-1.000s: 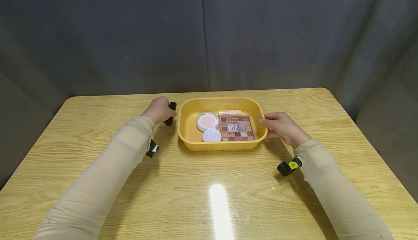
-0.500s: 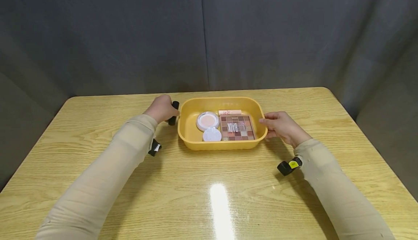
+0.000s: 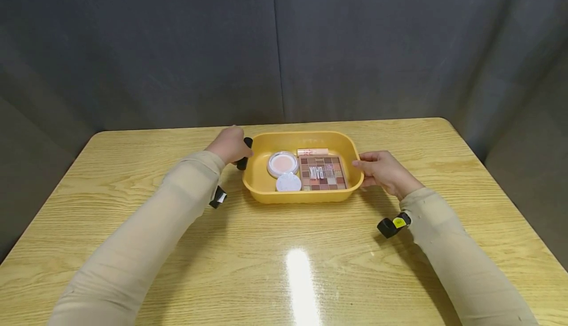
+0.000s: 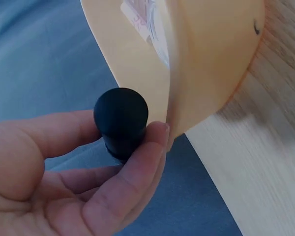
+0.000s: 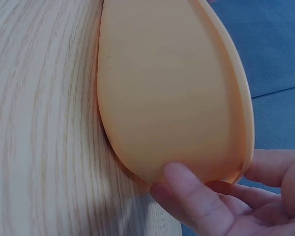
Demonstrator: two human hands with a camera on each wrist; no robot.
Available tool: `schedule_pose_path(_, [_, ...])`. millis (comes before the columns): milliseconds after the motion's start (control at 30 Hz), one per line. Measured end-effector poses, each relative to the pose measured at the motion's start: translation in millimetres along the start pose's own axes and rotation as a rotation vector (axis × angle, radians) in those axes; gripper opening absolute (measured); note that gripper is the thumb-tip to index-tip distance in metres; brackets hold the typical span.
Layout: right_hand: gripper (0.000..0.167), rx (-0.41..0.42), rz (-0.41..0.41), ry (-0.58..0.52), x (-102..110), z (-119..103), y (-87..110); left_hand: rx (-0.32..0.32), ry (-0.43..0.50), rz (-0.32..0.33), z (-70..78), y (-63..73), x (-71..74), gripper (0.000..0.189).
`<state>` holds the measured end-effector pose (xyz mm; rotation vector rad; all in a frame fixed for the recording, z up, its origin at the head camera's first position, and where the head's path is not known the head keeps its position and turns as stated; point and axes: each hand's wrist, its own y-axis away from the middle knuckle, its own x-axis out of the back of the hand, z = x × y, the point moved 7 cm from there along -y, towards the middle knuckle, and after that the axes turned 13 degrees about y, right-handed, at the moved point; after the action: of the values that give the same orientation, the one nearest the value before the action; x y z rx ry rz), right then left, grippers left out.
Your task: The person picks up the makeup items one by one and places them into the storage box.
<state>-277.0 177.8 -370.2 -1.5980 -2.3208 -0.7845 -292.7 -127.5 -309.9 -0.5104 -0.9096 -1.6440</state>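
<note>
My left hand (image 3: 228, 145) pinches a black cylindrical tube (image 4: 121, 114) between thumb and fingers, at the left rim of a yellow plastic basin (image 3: 301, 198). In the left wrist view, a fingertip reaches right to the rim. On the opposite side, my right hand (image 3: 385, 172) grips the basin's right end by the rim. Inside the basin lie a clear-lidded round compact (image 3: 283, 163) with a pink centre, a smaller white round case (image 3: 288, 182), a square eyeshadow palette (image 3: 323, 173) with "BACK" lettering, and a slim pink tube (image 3: 312, 152) behind the palette.
The basin stands on a wood-grain table (image 3: 248, 257), toward its far edge. Behind the table hangs a dark grey-blue curtain (image 3: 186, 50). Black camera mounts are strapped at both wrists.
My left hand has moved right with the black tube, from beside the basin to its left rim. My right hand keeps its grip on the basin.
</note>
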Motion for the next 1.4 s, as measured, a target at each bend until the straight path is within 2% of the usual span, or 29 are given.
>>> schedule_pose_path(267, [0.05,0.002,0.001,-0.003,-1.4,0.0,-0.5,-0.077,-0.107,0.007,15.6,0.5,-6.0,0.03])
schedule_pose_path(500, [0.05,0.011,0.007,0.006,-2.1,-0.6,-0.5,-0.09,-0.205,0.018,28.2,0.8,-11.1,0.018])
schedule_pose_path(600, [0.05,0.014,0.008,0.009,-2.3,-1.1,-0.5,-0.111,-0.269,0.024,34.4,-0.1,-13.5,0.019])
schedule_pose_path(733, [0.05,0.01,0.007,0.011,-2.6,-1.1,-0.4,-0.099,-0.315,0.019,39.4,-3.7,-17.6,0.022])
schedule_pose_path(900, [0.05,0.002,0.008,0.002,-3.9,-0.9,-1.3,-0.062,-0.329,-0.011,41.1,-9.2,-23.0,0.025])
schedule_pose_path(1233, [0.049,0.016,0.01,0.0,-5.2,-1.5,-1.9,-0.079,-0.361,-0.034,46.3,-18.1,-27.8,0.028])
schedule_pose_path(1400, [0.051,0.011,0.008,-0.007,-6.3,-1.8,-2.2,-0.057,-0.36,-0.042,47.1,-25.4,-28.6,0.028])
